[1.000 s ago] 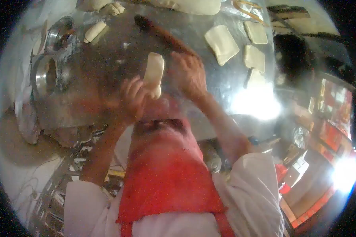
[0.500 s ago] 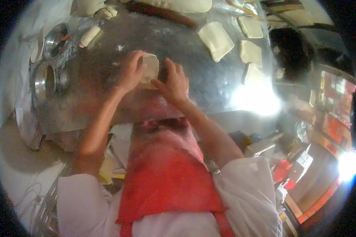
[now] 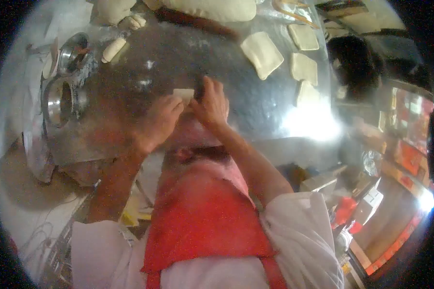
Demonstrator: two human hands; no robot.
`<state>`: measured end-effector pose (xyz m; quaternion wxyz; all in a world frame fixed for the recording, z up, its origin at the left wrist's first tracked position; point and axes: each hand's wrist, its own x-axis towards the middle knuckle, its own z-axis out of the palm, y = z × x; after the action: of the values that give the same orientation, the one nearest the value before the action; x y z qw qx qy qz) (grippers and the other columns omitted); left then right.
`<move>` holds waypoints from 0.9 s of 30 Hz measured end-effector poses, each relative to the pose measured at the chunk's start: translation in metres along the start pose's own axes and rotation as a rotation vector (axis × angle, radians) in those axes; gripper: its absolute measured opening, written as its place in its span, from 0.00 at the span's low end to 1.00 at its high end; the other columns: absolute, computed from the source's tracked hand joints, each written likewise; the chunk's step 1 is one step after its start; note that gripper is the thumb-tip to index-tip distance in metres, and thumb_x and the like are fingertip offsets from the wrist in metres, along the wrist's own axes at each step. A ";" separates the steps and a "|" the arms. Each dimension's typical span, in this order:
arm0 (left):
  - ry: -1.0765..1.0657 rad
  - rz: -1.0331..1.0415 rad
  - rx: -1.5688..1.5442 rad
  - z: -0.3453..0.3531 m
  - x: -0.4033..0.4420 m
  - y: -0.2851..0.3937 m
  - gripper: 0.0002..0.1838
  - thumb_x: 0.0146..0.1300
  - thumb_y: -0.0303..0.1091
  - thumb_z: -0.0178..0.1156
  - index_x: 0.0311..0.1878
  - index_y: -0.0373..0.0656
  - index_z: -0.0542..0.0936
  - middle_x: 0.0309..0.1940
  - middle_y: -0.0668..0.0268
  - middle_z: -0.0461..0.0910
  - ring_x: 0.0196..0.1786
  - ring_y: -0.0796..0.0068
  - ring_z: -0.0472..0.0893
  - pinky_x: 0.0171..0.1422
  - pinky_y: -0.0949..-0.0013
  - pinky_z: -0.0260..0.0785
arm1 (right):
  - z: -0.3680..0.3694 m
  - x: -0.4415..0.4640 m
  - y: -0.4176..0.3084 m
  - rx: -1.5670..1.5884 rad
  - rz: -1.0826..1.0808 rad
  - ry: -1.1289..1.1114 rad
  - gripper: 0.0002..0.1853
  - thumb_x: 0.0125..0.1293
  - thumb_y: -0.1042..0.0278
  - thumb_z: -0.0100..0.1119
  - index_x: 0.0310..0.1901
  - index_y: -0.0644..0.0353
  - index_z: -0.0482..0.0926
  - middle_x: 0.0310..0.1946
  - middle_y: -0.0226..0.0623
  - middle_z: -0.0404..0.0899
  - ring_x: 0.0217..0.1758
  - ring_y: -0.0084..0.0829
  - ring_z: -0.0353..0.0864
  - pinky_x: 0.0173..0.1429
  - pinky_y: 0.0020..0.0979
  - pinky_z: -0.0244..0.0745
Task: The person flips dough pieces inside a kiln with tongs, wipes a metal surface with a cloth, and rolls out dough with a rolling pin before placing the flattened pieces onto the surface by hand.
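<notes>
A small pale piece of dough is between my hands near the front edge of the worktop, and only its upper part shows. My left hand grips it from the left with bent fingers, covering its lower side. On the other side my right hand has its thumb against the dough, with the fingers close together and pointing away from me. The fingertips' exact contact underneath is hidden.
Flat dough squares lie on the dark worktop at the right. A dough roll and metal bowls are at the left. Across the back are a rolling pin and a large dough slab.
The piece of dough has come toward me and now shows as a shorter strip. My left hand has moved down and nearer, and my right hand has shifted only slightly.
</notes>
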<state>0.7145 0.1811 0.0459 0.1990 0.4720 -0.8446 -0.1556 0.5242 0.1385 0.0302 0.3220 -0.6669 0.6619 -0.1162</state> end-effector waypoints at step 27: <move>-0.055 -0.346 0.110 0.035 0.089 -0.003 0.45 0.64 0.61 0.68 0.78 0.47 0.66 0.78 0.51 0.65 0.78 0.36 0.63 0.79 0.25 0.49 | -0.059 0.185 0.007 -0.262 -0.500 0.233 0.29 0.63 0.66 0.66 0.66 0.56 0.73 0.63 0.49 0.74 0.65 0.55 0.74 0.63 0.53 0.74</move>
<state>0.6579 0.1061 0.0310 0.1203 0.6159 -0.7632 -0.1540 0.5021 -0.0541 0.0217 0.1167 -0.8272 0.5189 -0.1814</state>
